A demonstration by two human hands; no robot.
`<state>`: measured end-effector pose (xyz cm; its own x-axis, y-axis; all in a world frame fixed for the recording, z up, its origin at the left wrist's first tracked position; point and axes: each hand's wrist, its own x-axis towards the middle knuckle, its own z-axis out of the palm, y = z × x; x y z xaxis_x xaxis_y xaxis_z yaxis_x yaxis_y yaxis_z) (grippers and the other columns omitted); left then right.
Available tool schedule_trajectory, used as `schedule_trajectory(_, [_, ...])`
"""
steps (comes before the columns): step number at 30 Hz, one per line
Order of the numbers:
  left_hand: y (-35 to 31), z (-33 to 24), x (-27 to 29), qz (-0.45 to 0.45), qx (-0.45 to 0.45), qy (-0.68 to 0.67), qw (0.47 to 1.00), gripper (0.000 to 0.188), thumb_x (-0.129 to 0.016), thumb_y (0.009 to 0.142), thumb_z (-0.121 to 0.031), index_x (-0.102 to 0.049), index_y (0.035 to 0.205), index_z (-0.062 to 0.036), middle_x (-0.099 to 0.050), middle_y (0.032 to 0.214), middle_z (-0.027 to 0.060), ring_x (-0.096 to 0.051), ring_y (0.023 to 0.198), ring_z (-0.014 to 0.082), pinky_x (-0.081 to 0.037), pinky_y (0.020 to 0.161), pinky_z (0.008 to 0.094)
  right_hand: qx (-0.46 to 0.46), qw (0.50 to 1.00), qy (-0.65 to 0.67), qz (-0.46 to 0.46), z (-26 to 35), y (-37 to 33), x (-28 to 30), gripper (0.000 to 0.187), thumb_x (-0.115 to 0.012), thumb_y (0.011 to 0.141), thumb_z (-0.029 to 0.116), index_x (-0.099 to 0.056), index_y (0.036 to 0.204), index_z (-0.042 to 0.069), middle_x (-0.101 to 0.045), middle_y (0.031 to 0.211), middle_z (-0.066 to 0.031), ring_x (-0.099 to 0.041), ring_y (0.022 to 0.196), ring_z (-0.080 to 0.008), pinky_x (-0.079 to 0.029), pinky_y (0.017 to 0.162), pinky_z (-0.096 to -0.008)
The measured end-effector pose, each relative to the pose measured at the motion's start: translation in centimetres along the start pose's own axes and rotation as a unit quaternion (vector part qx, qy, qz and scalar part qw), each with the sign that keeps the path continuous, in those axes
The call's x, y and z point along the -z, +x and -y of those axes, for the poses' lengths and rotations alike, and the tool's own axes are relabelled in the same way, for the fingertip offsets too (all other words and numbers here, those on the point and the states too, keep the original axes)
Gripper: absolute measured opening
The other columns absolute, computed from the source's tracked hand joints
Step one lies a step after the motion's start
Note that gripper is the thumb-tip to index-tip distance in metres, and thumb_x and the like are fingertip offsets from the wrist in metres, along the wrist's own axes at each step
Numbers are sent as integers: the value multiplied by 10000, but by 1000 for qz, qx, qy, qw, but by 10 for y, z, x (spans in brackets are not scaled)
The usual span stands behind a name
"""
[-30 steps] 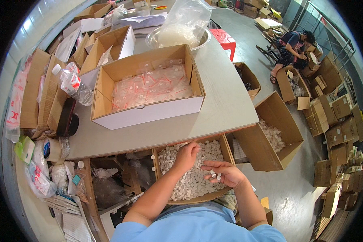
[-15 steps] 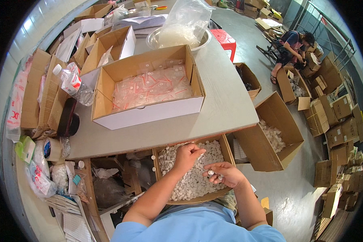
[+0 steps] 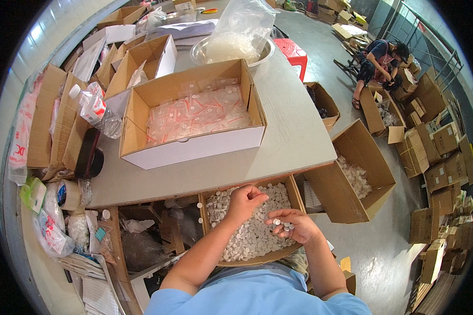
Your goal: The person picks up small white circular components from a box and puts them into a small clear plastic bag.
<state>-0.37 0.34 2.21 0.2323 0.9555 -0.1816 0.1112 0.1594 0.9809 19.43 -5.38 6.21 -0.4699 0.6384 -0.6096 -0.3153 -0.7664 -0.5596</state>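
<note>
An open drawer [image 3: 298, 197] full of small round white discs [image 3: 247, 239], like caps, is right in front of me. Over its middle, my left hand [image 3: 245, 202] is closed in a pinch, thumb against forefinger; whatever sits at the fingertips is too small to name. My right hand [image 3: 300, 227] hovers over the drawer's right side, palm partly turned up and fingers curled. Several white discs [image 3: 283, 226] rest in it, one near the thumb and fingertips.
On the table [image 3: 294, 126], a cardboard box [image 3: 194, 153] holds small clear bags with red strips. A plastic bottle [image 3: 97, 110] and a metal bowl [image 3: 268, 55] stand near it. Right of the drawer is a carton [image 3: 341, 194] of white pieces. A person [image 3: 378, 60] sits among boxes, far right.
My right hand's fingers have shifted slightly, and the discs in it sit a little differently. The left hand stays nearly in place, still pinched.
</note>
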Motion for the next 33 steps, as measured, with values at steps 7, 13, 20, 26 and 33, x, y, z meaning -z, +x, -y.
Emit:
schedule_trajectory(7, [3,10,-2,38,-80,-44,995,101,-707,808,-74,-636,796,-3,-658,835,59,-568,766,70,-467,675,235,30,998,-58,-3,-6,3,1,223,-519,917,58,-598,1116,-3,-662,1032,-96,-591,634,-85,-459,530,-193])
schedule_trajectory(13, [5,11,-1,99,-3,22,995,189,-726,790,-104,-556,774,-23,-624,803,36,-559,737,77,-468,657,244,48,999,-20,0,-6,2,2,231,-518,941,132,-607,1108,0,-664,994,-81,-529,592,-69,-408,496,-187])
schedule_trajectory(20, [-5,1,-10,230,-18,187,955,277,-779,685,-214,-593,754,-21,-628,710,83,-601,659,182,-464,593,315,171,967,164,-92,-5,7,-7,386,-410,981,384,-570,951,34,-580,872,-61,-492,729,-138,-426,641,-252])
schedule_trajectory(26, [-12,-8,-19,292,40,118,948,258,-749,663,-191,-592,759,-10,-580,667,42,-541,639,126,-430,582,309,352,926,69,-120,-22,22,-37,422,-330,1009,351,-547,867,19,-558,879,-76,-500,824,-177,-420,769,-310])
schedule_trajectory(33, [-15,-5,-18,277,2,56,959,298,-733,685,-163,-614,924,-30,-621,806,58,-547,750,120,-441,661,291,461,883,-49,-77,-34,26,-47,508,-288,997,404,-552,876,-13,-527,890,-97,-489,899,-193,-365,857,-316])
